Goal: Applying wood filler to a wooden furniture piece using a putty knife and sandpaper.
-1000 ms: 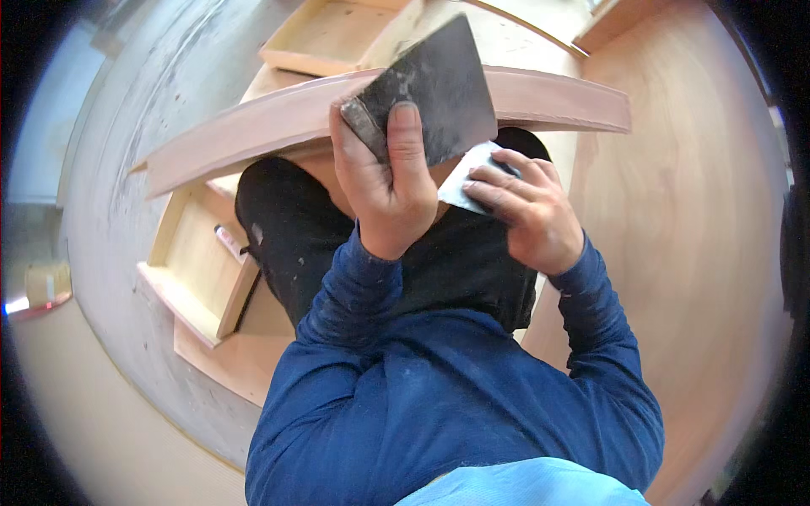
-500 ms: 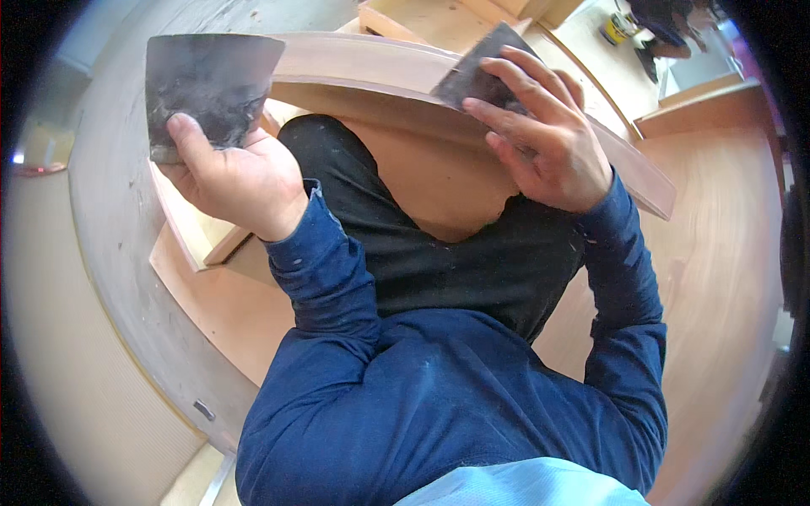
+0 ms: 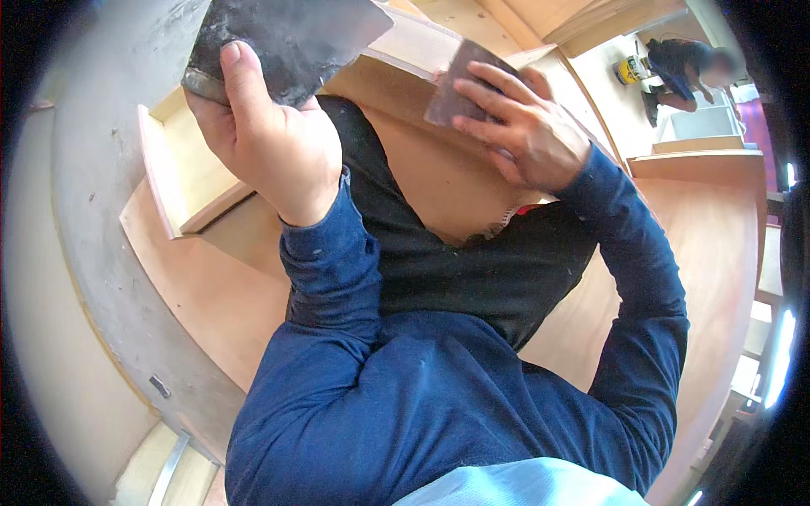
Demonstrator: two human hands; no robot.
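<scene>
My left hand (image 3: 274, 152) grips a wide, flat putty scraper (image 3: 291, 42), its thumb lying across the face. Dark grey filler is smeared over that blade, and the top of it runs out of view. A smaller dark scraper (image 3: 456, 84) is in my right hand (image 3: 540, 131), fingers spread over its back. This blade lies against a long, pale pinkish wooden board (image 3: 415, 44) that crosses in front of my knees. Whether its edge touches the wood, I cannot tell. My black-trousered legs (image 3: 456, 278) are folded beneath.
An open wooden box section (image 3: 190, 160) stands by my left knee. Wooden panels (image 3: 675, 228) lie to the right, with a grey floor (image 3: 93, 219) on the left. At the far right a co-worker (image 3: 683, 67) bends beside a yellow bucket (image 3: 626, 71).
My left hand and its scraper have risen and shifted right, looking larger. The right scraper has turned and moved slightly lower. The view has shifted, showing more of the co-worker.
</scene>
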